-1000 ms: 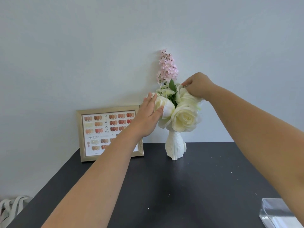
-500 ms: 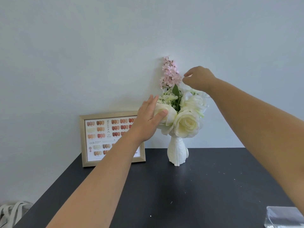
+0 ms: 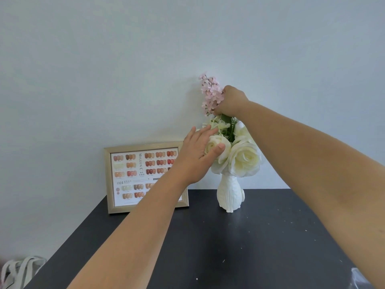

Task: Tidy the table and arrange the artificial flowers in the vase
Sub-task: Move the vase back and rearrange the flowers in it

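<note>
Pink blossom spray (image 3: 210, 93) stands near-vertical, tip up, in white ribbed ceramic vase (image 3: 228, 195) at back of dark bench (image 3: 250, 247). Right hand (image 3: 232, 101) clenched on its base; left hand (image 3: 200, 151) flat, released, against cream fabric rose (image 3: 216, 147).

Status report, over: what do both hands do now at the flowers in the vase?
Right hand closed on pink flower spray. Left hand open, resting on white rose. White vase upright on table. Nothing in the way.

This looks like a nail salon. A framed chart of nail colour samples (image 3: 145, 176) leans against a plain pale wall (image 3: 104, 69) on a dark worktop (image 3: 250, 247). A vase (image 3: 229, 195) of artificial flowers (image 3: 243, 157) stands beside it.
</note>
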### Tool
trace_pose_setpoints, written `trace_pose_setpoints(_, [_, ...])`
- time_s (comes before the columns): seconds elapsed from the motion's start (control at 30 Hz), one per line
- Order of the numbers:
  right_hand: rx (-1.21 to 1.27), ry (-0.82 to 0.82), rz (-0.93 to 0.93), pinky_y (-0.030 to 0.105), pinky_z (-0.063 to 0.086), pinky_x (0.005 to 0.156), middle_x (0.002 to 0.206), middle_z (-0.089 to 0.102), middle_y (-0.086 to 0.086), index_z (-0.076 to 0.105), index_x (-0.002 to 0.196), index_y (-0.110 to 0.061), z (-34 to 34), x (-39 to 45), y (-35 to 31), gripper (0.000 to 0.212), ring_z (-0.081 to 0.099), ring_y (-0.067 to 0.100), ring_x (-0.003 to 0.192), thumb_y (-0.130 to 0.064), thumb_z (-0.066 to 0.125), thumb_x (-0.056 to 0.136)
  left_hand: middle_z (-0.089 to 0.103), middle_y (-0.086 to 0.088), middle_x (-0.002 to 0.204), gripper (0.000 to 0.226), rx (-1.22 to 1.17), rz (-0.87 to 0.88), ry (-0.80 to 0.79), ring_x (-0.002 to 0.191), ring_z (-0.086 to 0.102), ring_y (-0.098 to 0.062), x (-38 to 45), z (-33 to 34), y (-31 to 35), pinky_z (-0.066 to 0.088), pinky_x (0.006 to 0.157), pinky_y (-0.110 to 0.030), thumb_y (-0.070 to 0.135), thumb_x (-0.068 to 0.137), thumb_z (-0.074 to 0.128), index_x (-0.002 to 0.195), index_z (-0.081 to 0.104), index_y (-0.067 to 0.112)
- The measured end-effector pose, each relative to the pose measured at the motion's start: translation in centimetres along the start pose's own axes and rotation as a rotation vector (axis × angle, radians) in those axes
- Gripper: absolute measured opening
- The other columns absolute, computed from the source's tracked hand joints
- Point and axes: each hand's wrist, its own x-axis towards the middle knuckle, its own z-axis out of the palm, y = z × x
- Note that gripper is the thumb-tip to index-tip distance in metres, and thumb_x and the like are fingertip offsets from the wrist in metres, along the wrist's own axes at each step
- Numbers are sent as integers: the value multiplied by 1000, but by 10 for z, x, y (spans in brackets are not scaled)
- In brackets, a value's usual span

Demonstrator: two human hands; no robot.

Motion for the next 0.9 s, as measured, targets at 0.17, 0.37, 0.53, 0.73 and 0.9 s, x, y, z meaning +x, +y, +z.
trace_pose_setpoints(0.17, [104,-3,55,30,45,52,80,46,1,45,113,-11,-3,3,8,49,50,22,74,-8,69,70,32,8,156,53,15,-2,9,149,2,-13,-1,-1,-2,3,116,-36,59,96,38,143,42,36])
trace_pose_setpoints(0.37, [311,-105,91,31,46,54,97,54,10,37,130,-14,-20,3,21,71,55,23,73,-3,77,72,37,6,153,46,1,-31,15,148,6,-14,-3,-2,-2,6,114,-34,56,97,41,138,46,37])
trace_pose_setpoints(0.53, [375,-157,137,23,42,42,77,55,12,50,82,-11,-30,2,30,41,53,23,57,12,77,62,42,2,146,45,-9,-35,54,145,16,-15,-3,-2,1,10,115,-37,52,98,42,137,49,32])
trace_pose_setpoints(0.73, [173,-72,35,29,42,57,77,49,4,48,79,-11,-17,-5,32,26,48,22,70,6,65,69,45,-1,143,48,-3,-45,65,144,21,-26,2,3,12,17,116,-49,52,96,42,137,50,28])
trace_pose_setpoints(0.9, [59,-26,-43,30,44,68,79,55,2,47,75,-15,-6,-7,32,17,53,24,79,-1,53,81,46,-1,141,45,-2,-44,97,141,25,-24,5,5,17,19,116,-47,49,97,44,135,51,26])
